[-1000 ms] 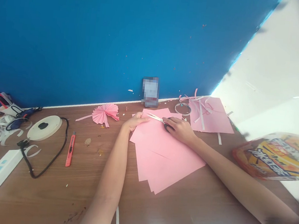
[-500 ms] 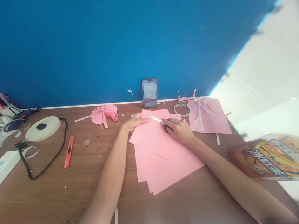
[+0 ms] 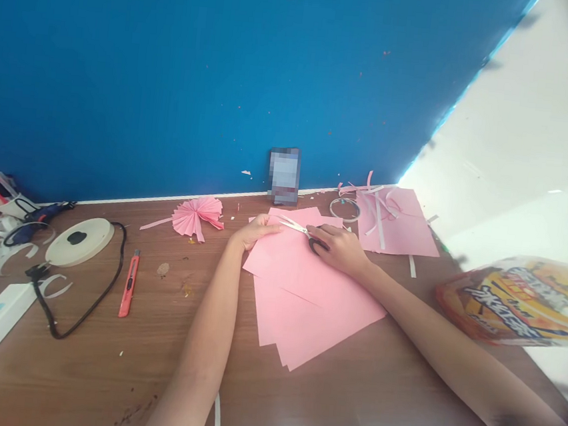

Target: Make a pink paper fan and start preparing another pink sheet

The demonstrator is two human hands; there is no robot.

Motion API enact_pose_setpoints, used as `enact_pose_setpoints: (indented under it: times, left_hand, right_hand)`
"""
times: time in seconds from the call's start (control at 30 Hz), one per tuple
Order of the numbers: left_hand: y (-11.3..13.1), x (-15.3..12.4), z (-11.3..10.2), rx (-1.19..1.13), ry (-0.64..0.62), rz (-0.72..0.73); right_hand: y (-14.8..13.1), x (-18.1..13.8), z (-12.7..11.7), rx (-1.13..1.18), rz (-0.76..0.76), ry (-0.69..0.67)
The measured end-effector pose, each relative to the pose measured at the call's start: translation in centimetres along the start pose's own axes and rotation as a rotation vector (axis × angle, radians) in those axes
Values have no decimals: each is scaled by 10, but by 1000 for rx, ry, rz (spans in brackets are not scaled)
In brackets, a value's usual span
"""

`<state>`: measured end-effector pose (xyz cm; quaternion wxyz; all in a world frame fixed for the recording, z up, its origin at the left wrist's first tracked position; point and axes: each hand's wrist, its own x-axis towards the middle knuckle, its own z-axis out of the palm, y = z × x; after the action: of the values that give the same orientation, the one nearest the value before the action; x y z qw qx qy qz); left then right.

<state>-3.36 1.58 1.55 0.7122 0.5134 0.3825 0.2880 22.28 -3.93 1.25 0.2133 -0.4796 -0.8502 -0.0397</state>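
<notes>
Facing blue wall (image 3: 178, 62) across table (image 3: 171, 336), left fingers (image 3: 259, 223) pinch paper (image 3: 286, 261), right fingers (image 3: 325, 232) grip scissors (image 3: 299, 227).

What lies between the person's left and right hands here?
In the head view, the blades of the scissors lie between them, pointing from the right hand toward the left hand, with pink paper beneath.

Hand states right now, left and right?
Left hand: thumb on paper; whether it's gripping can't be told.
Right hand: closed, holding scissors.
</notes>
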Motion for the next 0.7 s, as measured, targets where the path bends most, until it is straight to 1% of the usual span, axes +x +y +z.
enact_pose_setpoints:
  times: [0.47, 0.7]
  left_hand:
    - [-2, 0, 0, 16, -12, 16]
    - [0, 0, 0, 30, -5, 10]
  right_hand:
    - [-1, 0, 0, -12, 1, -34]
    - [2, 0, 2, -2, -16, -32]
